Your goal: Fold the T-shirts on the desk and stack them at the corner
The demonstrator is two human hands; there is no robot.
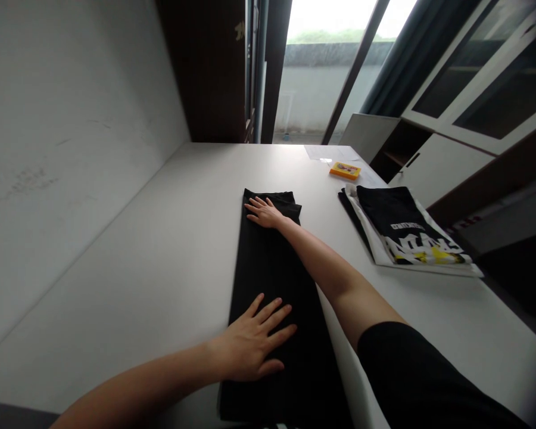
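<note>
A black garment (268,268), folded into a long narrow strip, lies lengthwise on the white table (183,256). My left hand (254,342) rests flat on its nearer part with the fingers spread. Farther along, my right hand (264,213) lies palm down near the far end, its fingers also apart. At that far end the cloth looks slightly wrinkled, and a small corner sticks out on the right. The near end of the strip runs down to the bottom of the view.
To the right is a stack of folded clothes (386,223), black and white, the top one with white and yellow print. Behind it are an orange-yellow box (345,171) and papers (326,153). A white wall (71,119) borders the table on the left.
</note>
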